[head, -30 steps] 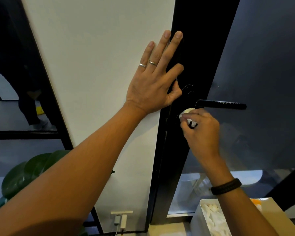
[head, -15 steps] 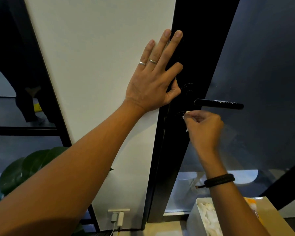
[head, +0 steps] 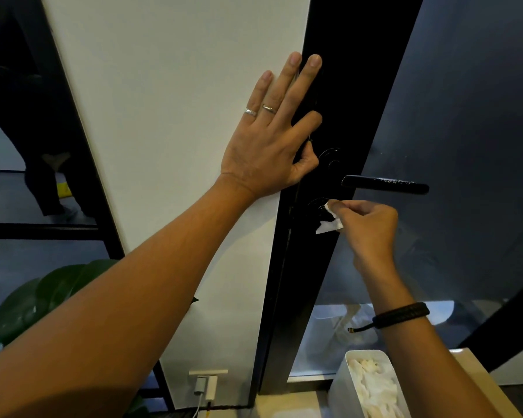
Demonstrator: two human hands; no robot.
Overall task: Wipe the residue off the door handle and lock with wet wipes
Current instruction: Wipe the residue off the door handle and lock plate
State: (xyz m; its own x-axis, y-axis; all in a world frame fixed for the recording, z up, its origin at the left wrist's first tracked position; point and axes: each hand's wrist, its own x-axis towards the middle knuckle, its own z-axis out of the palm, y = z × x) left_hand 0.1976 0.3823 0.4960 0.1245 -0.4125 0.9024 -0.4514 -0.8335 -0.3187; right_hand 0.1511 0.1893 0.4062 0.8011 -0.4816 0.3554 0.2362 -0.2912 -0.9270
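A black lever door handle (head: pixel 385 184) sticks out to the right from the black door frame (head: pixel 338 86), with pale marks along its top. Below it sits a round black lock plate (head: pixel 316 206). My right hand (head: pixel 367 229) pinches a small white wet wipe (head: pixel 329 223) and presses it against that lock plate, just under the handle. My left hand (head: pixel 272 137) lies flat with fingers spread across the white wall panel and the frame edge, its thumb beside the handle's upper round plate (head: pixel 329 159).
A white bin (head: pixel 366 384) full of used white wipes stands on the floor at lower right, beside a beige box. A wall socket with a plugged charger (head: pixel 206 384) is low on the white panel. Green plant leaves (head: pixel 43 300) sit at lower left. Someone's legs show behind the glass on the left.
My right hand has shifted down and slightly right from the handle's base to the lock plate, and the wipe now hangs out below my fingers. My left hand has stayed in place.
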